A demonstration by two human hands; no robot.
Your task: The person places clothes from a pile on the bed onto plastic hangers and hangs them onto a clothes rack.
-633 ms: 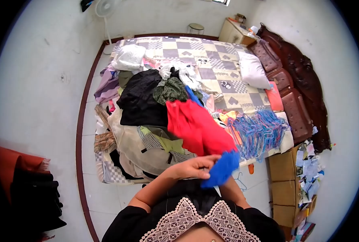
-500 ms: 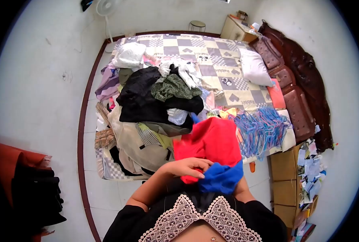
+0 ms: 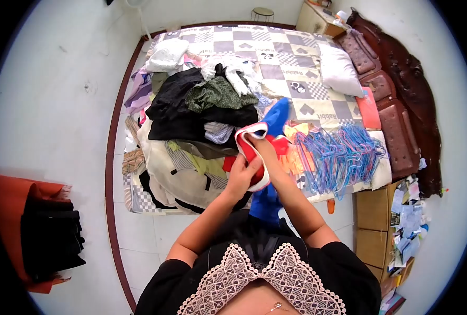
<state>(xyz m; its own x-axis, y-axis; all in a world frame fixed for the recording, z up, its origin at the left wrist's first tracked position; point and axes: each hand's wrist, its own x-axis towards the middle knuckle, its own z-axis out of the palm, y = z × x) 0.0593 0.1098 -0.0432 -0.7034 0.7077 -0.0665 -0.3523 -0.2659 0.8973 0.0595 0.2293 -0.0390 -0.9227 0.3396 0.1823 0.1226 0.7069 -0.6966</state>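
A red and blue garment (image 3: pixel 250 152) with a white-trimmed opening is held up in front of my body. One blue part (image 3: pixel 278 116) points away over the bed, and another blue part (image 3: pixel 265 205) hangs down by my waist. My left hand (image 3: pixel 244 172) is closed on the white-edged rim, thumb over the cloth. My right hand (image 3: pixel 261 147) reaches into the opening, its fingers hidden by the fabric. Just beyond lies a heap of clothes: a black garment (image 3: pixel 178 110), a dark green patterned piece (image 3: pixel 220 94) and a cream garment (image 3: pixel 160 157).
The bed (image 3: pixel 275 47) has a checked sheet. A tangle of blue and pink hangers (image 3: pixel 344 157) lies on its right, near a white pillow (image 3: pixel 338 71). Cardboard-coloured drawers (image 3: pixel 370 215) stand right of me. Black cloth (image 3: pixel 52 236) on an orange-red cover (image 3: pixel 5 205) is at left.
The garment has been turned and gathered so its white-trimmed opening shows. My right hand has come from behind the cloth into that opening; my left has moved forward to its rim.
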